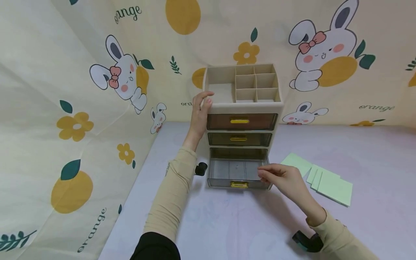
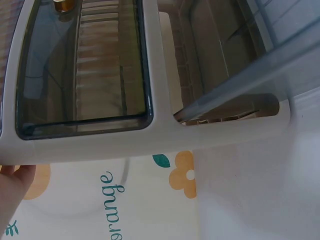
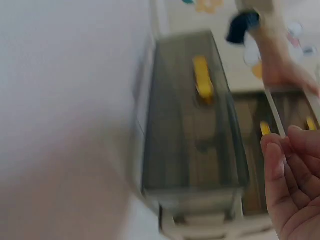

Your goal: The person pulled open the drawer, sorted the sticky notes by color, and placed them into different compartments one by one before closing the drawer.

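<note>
A white desktop drawer organizer (image 1: pixel 243 108) has an open-topped tray with compartments over three tinted drawers with gold handles. Its bottom drawer (image 1: pixel 238 169) is pulled out, and nothing shows inside. My left hand (image 1: pixel 199 115) grips the organizer's upper left edge, fingertips over the rim; the left wrist view catches only part of that hand (image 2: pixel 16 187) against the side wall. My right hand (image 1: pixel 284 178) hovers at the drawer's front right corner, fingers loosely bent and thumb near the index finger. In the right wrist view, nothing is visible between these fingers (image 3: pixel 275 162).
Several pale green square paper pieces (image 1: pixel 334 186) lie overlapping on the table to the right of the organizer. A patterned cloth (image 1: pixel 221 43) with rabbits and oranges hangs behind and at the left. The white tabletop (image 1: pixel 221 227) extends in front.
</note>
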Demonstrator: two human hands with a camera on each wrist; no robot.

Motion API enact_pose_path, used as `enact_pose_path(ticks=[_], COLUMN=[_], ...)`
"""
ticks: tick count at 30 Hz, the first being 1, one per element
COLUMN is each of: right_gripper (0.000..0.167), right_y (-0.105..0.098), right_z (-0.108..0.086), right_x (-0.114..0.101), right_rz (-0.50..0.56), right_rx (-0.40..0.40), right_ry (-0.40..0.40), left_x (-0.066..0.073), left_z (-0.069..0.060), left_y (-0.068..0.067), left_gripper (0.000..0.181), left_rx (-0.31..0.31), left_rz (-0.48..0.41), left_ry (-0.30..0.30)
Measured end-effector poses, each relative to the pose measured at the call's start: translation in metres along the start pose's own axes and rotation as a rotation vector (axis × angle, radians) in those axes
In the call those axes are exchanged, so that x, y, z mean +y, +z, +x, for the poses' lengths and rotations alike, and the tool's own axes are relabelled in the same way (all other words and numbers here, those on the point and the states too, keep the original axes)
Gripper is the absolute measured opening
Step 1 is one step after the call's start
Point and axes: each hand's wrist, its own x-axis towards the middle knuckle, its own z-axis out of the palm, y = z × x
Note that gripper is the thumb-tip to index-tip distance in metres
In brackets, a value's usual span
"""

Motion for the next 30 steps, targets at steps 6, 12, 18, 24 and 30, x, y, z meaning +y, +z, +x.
enact_pose_path(ticks=[6, 12, 18, 24, 30], right_gripper=[0.035, 0.051, 0.063, 0.074, 0.086], right_y=[-0.031, -0.058, -0.074, -0.081, -0.087], right_z=[0.011, 0.016, 0.019, 0.021, 0.026], right_x=[0.016, 0.043, 0.071, 0.093, 0.112], right_rz=[-0.053, -0.071, -0.167, -0.253, -0.444], right_rx=[0.033, 0.027, 0.020, -0.040, -0.107], right_ry=[0.121, 0.217, 0.245, 0.281, 0.328], left_x=[0.000, 0.003, 0.003, 0.001, 0.000], left_z=[0.000, -0.001, -0.002, -0.001, 0.000], left_y=[0.001, 0.000, -0.001, 0.001, 0.001], left_gripper=[0.046, 0.043, 0.040, 0.042, 0.044], left_rx=[0.006, -0.006, -0.011, 0.004, 0.008], left_rz=[-0.008, -0.003, -0.007, -0.003, -0.009], left_ry=[-0.004, -0.008, -0.012, -0.003, -0.011])
